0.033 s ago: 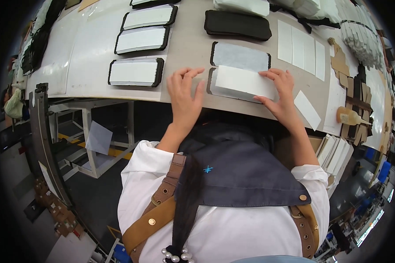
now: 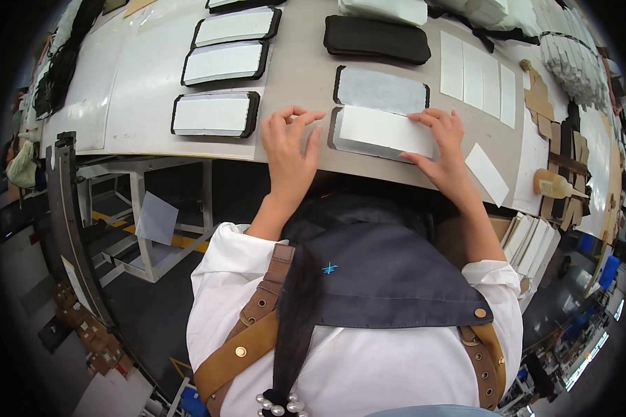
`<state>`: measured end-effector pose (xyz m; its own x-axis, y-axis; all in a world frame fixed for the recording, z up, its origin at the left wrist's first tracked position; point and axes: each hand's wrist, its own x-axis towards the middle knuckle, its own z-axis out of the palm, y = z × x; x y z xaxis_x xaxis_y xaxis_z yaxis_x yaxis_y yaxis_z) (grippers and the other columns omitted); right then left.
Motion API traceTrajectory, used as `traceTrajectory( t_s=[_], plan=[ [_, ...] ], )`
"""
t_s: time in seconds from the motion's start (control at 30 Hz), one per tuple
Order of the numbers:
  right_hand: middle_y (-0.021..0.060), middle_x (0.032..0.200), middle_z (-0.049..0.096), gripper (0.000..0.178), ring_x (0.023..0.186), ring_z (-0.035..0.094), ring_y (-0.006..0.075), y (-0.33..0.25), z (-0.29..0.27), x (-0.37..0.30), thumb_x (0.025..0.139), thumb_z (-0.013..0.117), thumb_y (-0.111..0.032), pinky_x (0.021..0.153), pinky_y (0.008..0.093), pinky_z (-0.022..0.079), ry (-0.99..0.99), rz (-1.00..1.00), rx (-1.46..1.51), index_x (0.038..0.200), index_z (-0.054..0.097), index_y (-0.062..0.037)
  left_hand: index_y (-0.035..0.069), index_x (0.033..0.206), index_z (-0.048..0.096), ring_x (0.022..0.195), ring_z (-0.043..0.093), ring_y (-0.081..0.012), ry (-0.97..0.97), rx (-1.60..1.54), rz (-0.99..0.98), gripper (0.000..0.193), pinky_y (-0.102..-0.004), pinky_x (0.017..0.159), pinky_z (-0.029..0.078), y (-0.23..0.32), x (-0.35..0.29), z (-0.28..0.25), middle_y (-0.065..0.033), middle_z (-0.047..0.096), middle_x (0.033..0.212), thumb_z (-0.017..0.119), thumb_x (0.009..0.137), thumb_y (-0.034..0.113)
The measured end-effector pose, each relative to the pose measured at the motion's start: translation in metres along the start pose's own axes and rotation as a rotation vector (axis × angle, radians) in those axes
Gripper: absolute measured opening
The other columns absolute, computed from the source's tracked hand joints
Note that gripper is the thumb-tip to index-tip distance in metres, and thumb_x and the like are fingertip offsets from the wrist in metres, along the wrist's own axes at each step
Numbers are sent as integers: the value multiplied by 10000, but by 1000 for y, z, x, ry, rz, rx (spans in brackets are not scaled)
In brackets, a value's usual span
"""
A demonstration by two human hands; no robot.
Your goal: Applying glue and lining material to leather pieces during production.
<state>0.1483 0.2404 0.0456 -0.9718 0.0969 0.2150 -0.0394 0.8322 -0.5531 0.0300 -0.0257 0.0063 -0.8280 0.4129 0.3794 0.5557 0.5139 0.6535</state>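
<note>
A white rectangular card (image 2: 379, 130) lies over a grey-lined, black-edged fabric piece (image 2: 334, 132) near the table's front edge. My right hand (image 2: 443, 142) grips the card's right end, fingers at its far edge and thumb at its near edge. To the left of the card, my left hand (image 2: 289, 142) is open and holds nothing, its fingers loosely bent. Directly behind the card is another black-edged piece with a grey lining (image 2: 382, 90), with no card on it.
A black stack of fabric pieces (image 2: 377, 39) sits farther back. To the left are several black-edged pieces topped with white cards (image 2: 212, 115). White strips (image 2: 477, 75), a loose white card (image 2: 487, 174) and a glue bottle (image 2: 553, 184) lie to the right.
The white card has shifted slightly left and lies more squarely over the fabric piece. Both hands have moved slightly left.
</note>
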Motion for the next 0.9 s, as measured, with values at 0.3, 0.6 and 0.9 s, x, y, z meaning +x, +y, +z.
traceTrajectory(
  t_s=[0.3,0.6,0.9],
  plan=[
    [104,1323,549,603,1340,475,302,1,12,1,809,858,-275,1275,560,125,-117,5,-45,1325,603,-93,213,1088,787,1140,474,-265,-76,96,19,216,-436,1030,349,-3,-3,2,-11,572,1196,793,876,170],
    [78,1279,570,622,1285,512,268,2,13,3,771,879,-255,1275,552,116,-98,-22,-62,1312,607,-115,224,1059,780,1179,484,-277,-74,115,26,231,-440,1021,352,-3,-1,3,-16,572,1150,812,840,156],
    [85,1280,570,620,1279,512,279,2,12,3,773,876,-254,1275,554,109,-121,-20,-35,1313,609,-110,206,1089,779,1133,483,-253,-82,122,31,220,-437,1024,341,-4,-1,3,-2,570,1162,798,872,178]
  ],
)
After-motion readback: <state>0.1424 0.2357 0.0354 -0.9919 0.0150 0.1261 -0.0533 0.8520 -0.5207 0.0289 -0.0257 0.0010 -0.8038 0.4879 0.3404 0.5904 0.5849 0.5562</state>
